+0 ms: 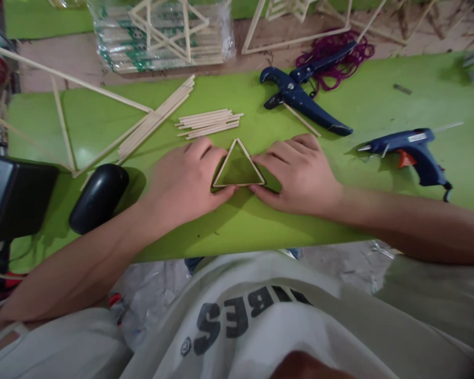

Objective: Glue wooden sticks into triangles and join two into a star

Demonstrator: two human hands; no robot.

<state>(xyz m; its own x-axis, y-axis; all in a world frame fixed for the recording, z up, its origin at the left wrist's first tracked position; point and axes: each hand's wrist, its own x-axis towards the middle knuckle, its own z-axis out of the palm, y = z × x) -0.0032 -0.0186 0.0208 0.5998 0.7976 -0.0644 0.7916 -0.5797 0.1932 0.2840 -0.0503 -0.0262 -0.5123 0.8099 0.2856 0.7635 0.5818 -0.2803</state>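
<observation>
A small triangle of thin wooden sticks point(239, 185) lies on the green work surface in front of me, its tip pointing away. My left hand point(185, 181) closes on its left side, the thumb at the bottom stick and the fingers along the slanted one. From the other side my right hand point(300, 173) grips the right corner between thumb and fingers. Just beyond my hands lies a bundle of short sticks point(209, 123). Longer sticks point(156, 118) are stacked at a slant to the left of it.
A blue glue gun point(413, 147) lies on the right. Blue cutters point(304, 100) rest near purple cord point(339, 58) at the back. A black computer mouse point(99, 199) sits by my left forearm. Larger stick frames point(98, 90) and a plastic-wrapped stick pack point(161, 39) stand farther off.
</observation>
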